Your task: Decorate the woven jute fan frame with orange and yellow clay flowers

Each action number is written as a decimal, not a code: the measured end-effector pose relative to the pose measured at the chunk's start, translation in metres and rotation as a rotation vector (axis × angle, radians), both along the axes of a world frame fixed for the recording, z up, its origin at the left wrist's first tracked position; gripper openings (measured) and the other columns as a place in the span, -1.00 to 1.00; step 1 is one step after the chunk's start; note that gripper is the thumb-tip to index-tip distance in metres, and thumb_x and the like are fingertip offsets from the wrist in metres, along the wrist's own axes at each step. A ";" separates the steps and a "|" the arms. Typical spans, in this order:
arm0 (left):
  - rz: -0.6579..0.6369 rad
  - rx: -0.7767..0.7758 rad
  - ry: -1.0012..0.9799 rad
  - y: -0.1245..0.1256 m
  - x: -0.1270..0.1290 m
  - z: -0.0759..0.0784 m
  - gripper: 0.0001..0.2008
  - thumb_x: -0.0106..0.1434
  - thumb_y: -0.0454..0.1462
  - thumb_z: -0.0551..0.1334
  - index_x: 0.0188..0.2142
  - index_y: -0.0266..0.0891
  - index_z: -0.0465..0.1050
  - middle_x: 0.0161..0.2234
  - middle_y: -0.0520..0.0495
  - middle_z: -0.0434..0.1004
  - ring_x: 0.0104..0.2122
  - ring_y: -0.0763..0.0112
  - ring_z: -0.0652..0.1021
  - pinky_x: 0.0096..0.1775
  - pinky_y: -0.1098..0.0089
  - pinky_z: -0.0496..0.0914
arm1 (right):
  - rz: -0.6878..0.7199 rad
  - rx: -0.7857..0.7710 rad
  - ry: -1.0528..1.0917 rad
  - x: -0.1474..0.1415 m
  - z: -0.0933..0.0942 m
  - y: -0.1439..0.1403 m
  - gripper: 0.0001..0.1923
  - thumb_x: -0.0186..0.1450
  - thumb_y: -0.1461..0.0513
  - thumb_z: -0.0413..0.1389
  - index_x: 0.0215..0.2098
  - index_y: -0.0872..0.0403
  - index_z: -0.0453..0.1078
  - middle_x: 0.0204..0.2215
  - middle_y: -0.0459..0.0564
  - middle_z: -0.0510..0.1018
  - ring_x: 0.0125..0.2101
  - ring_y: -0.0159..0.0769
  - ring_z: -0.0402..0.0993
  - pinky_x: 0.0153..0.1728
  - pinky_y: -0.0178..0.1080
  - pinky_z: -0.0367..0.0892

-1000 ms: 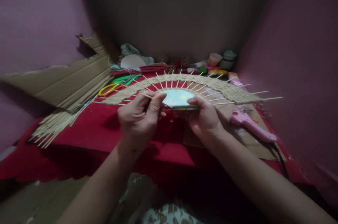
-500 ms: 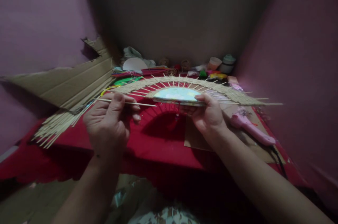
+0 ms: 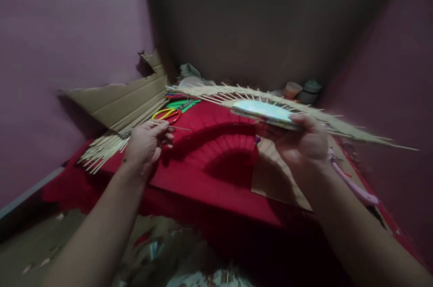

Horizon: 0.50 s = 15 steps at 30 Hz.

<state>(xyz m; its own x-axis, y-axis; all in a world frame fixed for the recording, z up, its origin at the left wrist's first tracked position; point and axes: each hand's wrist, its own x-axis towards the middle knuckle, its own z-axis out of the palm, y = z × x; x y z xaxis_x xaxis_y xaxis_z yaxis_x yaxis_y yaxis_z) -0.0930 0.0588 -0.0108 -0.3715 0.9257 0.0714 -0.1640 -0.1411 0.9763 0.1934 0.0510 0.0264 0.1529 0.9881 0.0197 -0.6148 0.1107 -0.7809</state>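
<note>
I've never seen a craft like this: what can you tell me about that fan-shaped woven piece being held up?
The woven piece is a half-round fan of thin wooden sticks radiating from a pale bluish centre, with a band of straw-coloured weave across them. Bare stick tips poke past the weave. The right hand holds it by the centre, tilted, above the red cloth.

Bare red cloth [image 3: 209,174] between hands; scissors [image 3: 167,114], skewer pile [image 3: 101,149] crowd left edge.
</note>
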 end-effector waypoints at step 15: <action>0.343 0.141 0.692 -0.004 -0.035 0.003 -0.87 0.14 -0.42 0.23 -0.35 -0.18 0.48 -0.73 0.19 0.33 -0.75 0.57 0.32 -0.67 0.54 0.14 | -0.071 0.161 -0.109 0.027 0.050 -0.021 -0.81 0.08 0.30 -0.08 -0.58 0.14 0.35 -0.50 0.06 0.56 -0.44 -0.18 0.55 -0.36 -0.07 0.43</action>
